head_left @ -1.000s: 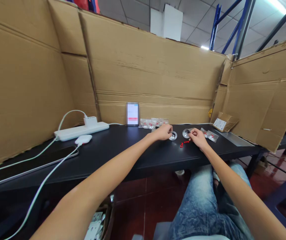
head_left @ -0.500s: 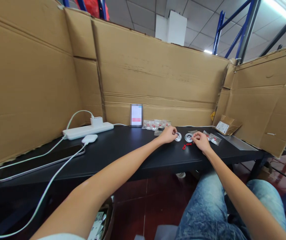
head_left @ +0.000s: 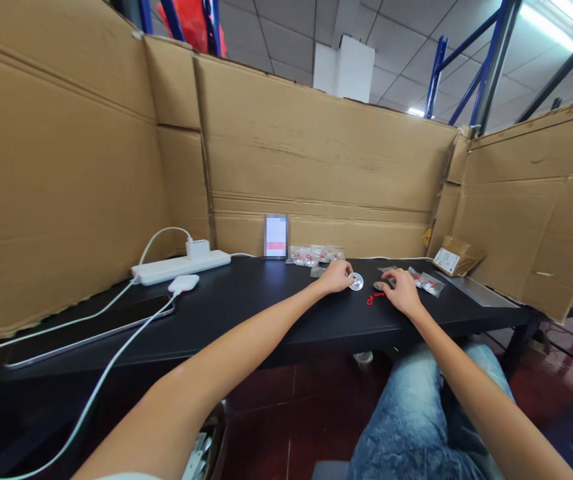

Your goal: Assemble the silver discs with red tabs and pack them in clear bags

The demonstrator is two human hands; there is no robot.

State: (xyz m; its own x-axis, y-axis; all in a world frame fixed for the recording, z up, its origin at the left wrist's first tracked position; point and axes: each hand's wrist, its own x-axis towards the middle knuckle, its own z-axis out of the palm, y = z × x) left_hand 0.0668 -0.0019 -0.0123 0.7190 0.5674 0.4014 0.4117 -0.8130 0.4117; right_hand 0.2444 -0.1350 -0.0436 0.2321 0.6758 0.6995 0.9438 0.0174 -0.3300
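Note:
My left hand (head_left: 337, 277) is closed, pinching a clear round suction cup (head_left: 356, 282) at its left edge, with the face turned towards me. Just to the right, my right hand (head_left: 400, 289) bends its thumb and fingers around a second suction cup (head_left: 379, 285), which looks tilted and flatter; the fingers partly hide it. On the black table below this cup lie two small red loops, one nearer (head_left: 369, 301) and one further back (head_left: 379, 294). Both hands are low over the tabletop, a short gap apart.
Small clear bags with red pieces (head_left: 311, 255) lie at the back, and more bags (head_left: 429, 283) lie right of my right hand. A phone (head_left: 276, 237) leans on the cardboard wall (head_left: 316, 160). A power strip (head_left: 181, 267), a tablet (head_left: 91, 330) and cables are left; a carton (head_left: 459, 257) stands right.
The suction cup at my right hand has turned from facing me to a tilted, flatter pose. My right fingers have shifted over it. The left hand still holds its cup. The view has tilted slightly up.

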